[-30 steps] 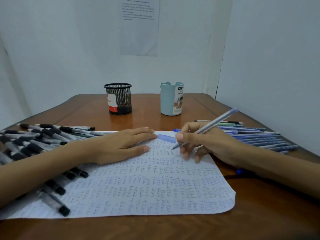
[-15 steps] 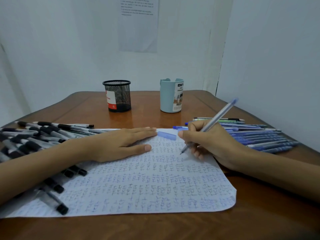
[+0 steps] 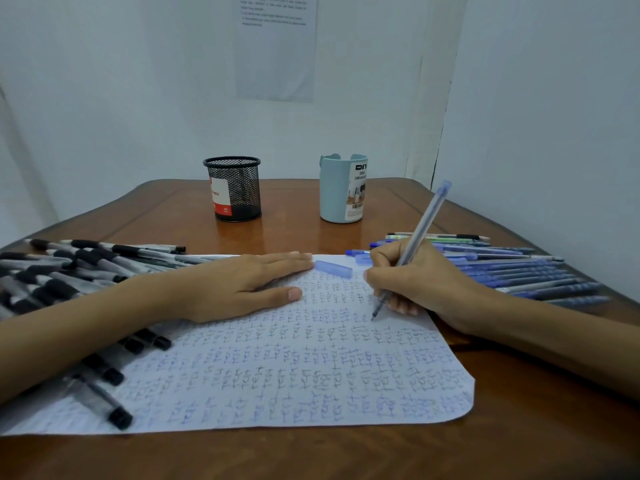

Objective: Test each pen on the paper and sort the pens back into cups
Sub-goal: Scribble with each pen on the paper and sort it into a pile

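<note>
The brown wooden surface (image 3: 519, 427) runs out of view at the bottom and at both sides. A printed sheet (image 3: 277, 46) hangs on the wall behind, its top cut off and its text too small to read. The paper (image 3: 277, 375) lies flat across the middle of the surface, covered in rows of small pen marks that blur toward the near edge; its left part is hidden under the left forearm and some pens.

A heap of black-capped pens (image 3: 69, 268) lies on the left, partly on the paper, partly covered by the forearm and cut off at the frame edge. A row of blue pens (image 3: 519, 271) lies on the right, behind the right hand, its near ends blurred.

The left hand (image 3: 242, 285) rests flat on the paper with straight fingers, holding nothing. The right hand (image 3: 415, 278) grips a blue pen (image 3: 420, 230) with curled fingers, the tip on the paper.

A black mesh cup (image 3: 233, 188) and a light blue cup (image 3: 341, 188) stand apart at the far side; their insides cannot be seen.

A blue cap (image 3: 333, 269) lies on the paper between the two hands.
</note>
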`<move>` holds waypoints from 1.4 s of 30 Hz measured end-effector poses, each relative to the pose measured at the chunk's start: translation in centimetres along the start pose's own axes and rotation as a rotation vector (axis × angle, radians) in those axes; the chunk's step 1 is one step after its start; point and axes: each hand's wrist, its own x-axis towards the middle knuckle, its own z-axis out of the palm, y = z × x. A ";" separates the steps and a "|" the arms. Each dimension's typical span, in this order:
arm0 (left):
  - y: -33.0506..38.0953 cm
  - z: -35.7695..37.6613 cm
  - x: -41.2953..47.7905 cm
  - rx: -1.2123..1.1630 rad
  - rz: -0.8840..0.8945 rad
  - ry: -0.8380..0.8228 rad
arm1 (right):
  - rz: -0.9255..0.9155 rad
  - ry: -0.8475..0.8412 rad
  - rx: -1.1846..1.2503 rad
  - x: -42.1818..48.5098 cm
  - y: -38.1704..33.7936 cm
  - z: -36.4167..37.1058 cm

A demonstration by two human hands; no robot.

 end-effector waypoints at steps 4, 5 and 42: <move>0.2 -0.1 -0.1 0.010 -0.017 -0.004 | -0.015 -0.005 -0.028 -0.1 0.0 0.0; 0.3 -0.1 -0.1 0.012 -0.023 -0.007 | -0.019 0.004 -0.034 -0.1 0.1 0.0; 0.3 0.0 -0.1 0.017 -0.030 0.016 | -0.100 0.080 -0.038 0.0 0.2 0.2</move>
